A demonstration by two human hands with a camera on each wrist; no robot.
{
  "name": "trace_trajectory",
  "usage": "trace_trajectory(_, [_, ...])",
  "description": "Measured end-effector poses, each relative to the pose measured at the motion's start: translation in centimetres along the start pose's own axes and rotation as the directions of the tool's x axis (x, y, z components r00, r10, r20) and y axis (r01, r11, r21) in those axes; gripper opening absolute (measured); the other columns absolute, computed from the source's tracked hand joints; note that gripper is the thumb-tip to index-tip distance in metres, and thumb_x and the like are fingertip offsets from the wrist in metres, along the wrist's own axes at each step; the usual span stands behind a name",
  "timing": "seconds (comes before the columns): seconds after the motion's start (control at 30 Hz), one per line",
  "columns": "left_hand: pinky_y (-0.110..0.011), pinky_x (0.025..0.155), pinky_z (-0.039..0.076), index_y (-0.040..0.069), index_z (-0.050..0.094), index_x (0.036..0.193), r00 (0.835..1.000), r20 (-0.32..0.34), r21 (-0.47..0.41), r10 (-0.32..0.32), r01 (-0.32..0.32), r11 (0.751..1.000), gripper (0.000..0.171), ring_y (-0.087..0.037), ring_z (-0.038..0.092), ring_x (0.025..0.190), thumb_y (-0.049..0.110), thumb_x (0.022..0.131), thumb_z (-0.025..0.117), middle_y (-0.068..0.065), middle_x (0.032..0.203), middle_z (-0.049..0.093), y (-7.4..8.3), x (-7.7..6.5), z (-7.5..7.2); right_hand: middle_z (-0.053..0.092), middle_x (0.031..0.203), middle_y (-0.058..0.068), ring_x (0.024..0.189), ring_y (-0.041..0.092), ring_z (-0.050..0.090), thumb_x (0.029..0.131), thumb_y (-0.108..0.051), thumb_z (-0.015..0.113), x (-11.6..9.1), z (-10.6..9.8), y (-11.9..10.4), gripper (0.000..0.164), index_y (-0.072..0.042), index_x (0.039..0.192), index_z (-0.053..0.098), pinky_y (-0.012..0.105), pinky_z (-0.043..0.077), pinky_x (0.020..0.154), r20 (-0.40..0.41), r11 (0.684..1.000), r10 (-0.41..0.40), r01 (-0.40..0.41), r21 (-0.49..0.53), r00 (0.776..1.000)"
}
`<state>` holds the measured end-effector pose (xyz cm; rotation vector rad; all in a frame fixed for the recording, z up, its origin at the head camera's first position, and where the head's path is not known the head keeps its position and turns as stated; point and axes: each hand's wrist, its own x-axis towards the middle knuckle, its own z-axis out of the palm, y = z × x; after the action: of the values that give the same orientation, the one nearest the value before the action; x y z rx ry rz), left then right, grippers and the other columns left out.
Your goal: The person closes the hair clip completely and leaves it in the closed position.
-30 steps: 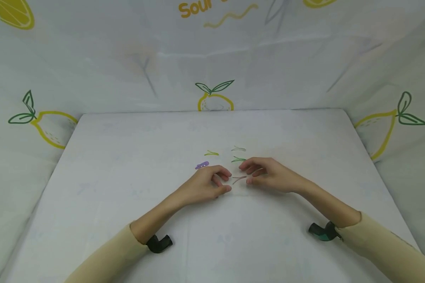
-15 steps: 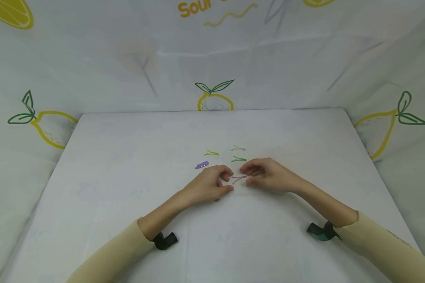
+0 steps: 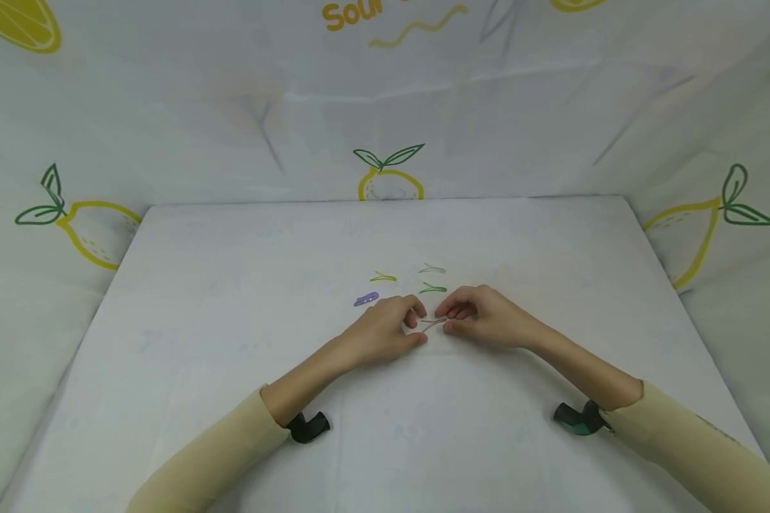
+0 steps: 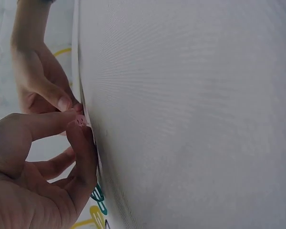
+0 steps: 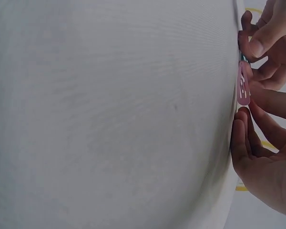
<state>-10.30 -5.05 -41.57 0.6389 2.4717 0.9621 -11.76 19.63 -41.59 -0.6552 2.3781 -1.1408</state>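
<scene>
A pink snap hair clip (image 3: 433, 324) stands on its edge in the head view, its two arms spread in a V toward the left. The right hand (image 3: 488, 317) curls in from the right, thumb and fingertips at the joined end of the clip. In the right wrist view that thumb meets the side of the pink clip (image 5: 243, 86). From the left, the left hand (image 3: 385, 331) comes with curved, parted thumb and index finger, one on either side of the spread arms. A green hair clip (image 3: 433, 288) stands just behind both hands.
Farther back are a yellow hair clip (image 3: 383, 277) and a grey hair clip (image 3: 433, 269), both spread. A purple hair clip (image 3: 366, 299) lies beside the left hand. All are on the white table (image 3: 231, 285), with lemon-printed cloth walls (image 3: 520, 128) around it.
The left hand has slid right, bringing its thumb and index finger up to the clip's spread arms. The right hand has shifted slightly left onto the joined end.
</scene>
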Motion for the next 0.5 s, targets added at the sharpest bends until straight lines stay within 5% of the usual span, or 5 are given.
trace_trajectory(0.27, [-0.033,0.085,0.052,0.01,0.066,0.125,1.0,-0.004,0.065,-0.021,0.022,0.998,0.03,-0.017,0.061,0.091,0.021,0.1,0.078,-0.004,0.105,0.067,0.1,0.3,0.5,0.079,0.101,0.002,0.09,0.011,0.07,0.097,-0.01,0.081,0.3,0.4,0.0,0.015,-0.007,0.112,0.08,0.023,0.057,0.086,-0.031,0.999,-0.013,0.011,-0.053,0.999])
trace_trajectory(0.5, [-0.031,0.074,0.049,0.015,0.064,0.115,0.998,-0.044,0.161,0.037,-0.029,0.987,0.022,-0.015,0.058,0.084,0.023,0.099,0.078,-0.001,0.098,0.063,-1.0,1.2,1.6,0.078,0.097,0.002,0.085,0.01,0.068,0.096,-0.007,0.081,0.2,0.8,-0.2,0.011,-0.008,0.107,0.08,0.021,0.055,0.08,-0.064,0.997,-0.02,0.015,-0.079,0.998])
